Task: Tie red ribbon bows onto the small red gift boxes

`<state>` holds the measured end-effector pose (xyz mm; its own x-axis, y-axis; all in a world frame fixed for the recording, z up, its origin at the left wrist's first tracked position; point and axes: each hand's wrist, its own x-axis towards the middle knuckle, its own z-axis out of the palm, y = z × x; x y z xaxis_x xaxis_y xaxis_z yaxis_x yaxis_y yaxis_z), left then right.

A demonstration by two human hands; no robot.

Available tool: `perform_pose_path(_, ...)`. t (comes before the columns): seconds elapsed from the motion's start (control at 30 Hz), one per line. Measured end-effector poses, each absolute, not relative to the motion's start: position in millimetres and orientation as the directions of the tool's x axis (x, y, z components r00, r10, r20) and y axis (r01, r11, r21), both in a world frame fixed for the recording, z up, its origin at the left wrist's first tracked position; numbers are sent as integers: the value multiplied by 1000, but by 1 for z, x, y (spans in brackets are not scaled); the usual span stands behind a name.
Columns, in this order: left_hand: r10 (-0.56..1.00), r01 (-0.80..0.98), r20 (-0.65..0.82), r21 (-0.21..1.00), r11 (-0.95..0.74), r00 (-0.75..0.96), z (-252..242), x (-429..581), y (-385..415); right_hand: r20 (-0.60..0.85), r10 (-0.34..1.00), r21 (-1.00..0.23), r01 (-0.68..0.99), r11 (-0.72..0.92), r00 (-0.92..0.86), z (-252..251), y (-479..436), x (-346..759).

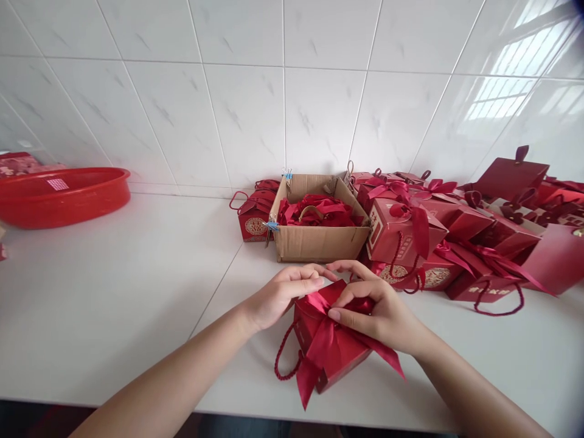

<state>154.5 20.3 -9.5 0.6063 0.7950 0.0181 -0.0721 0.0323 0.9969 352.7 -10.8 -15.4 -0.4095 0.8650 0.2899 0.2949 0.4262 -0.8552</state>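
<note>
A red gift box [349, 356] with a twisted cord handle stands on the table in front of me. A shiny red ribbon bow [322, 334] lies across its top, with its tails hanging over the near edges. My right hand [371, 301] pinches the bow close to its knot between thumb and fingers. At the bow's far left loop is my left hand [289, 292], its thumb and fingers closed together on the ribbon; the exact grip is partly hidden.
An open cardboard box [322, 243] full of red ribbons stands behind, held by binder clips. Small red boxes [255, 219] sit left of it. Several finished-looking gift boxes [406, 228] pile up at right. A red plastic basin [91, 198] is far left, against the tiled wall [241, 121].
</note>
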Motion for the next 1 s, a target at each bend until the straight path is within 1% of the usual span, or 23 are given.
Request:
perform_pose_path(0.27,805,173,-4,977,-123,593,-1,150,24,272,854,-850,305,429,-445,-14,-11,352)
perform_pose_path(0.4,813,251,64,935,-252,578,2,147,25,272,853,-849,307,430,-445,-13,-11,352)
perform_pose_path(0.53,776,298,145,868,-397,614,2,145,28,277,852,-842,315,438,-444,-14,-11,352)
perform_pose_path(0.6,764,312,159,846,-432,625,1,145,29,277,851,-839,321,441,-446,-14,-11,352)
perform_pose_path(0.73,772,294,137,872,-391,620,-1,146,28,271,852,-841,320,435,-447,-14,-10,356)
perform_pose_path(0.87,753,197,111,931,-307,649,-1,146,26,309,863,-874,240,423,-399,-15,-6,366)
perform_pose_path(0.93,748,129,115,957,-259,654,-2,146,26,304,889,-907,183,381,-344,-17,-3,370)
perform_pose_path(1.0,742,63,108,978,-198,661,-4,146,26,248,907,-938,148,312,-340,-18,-2,374)
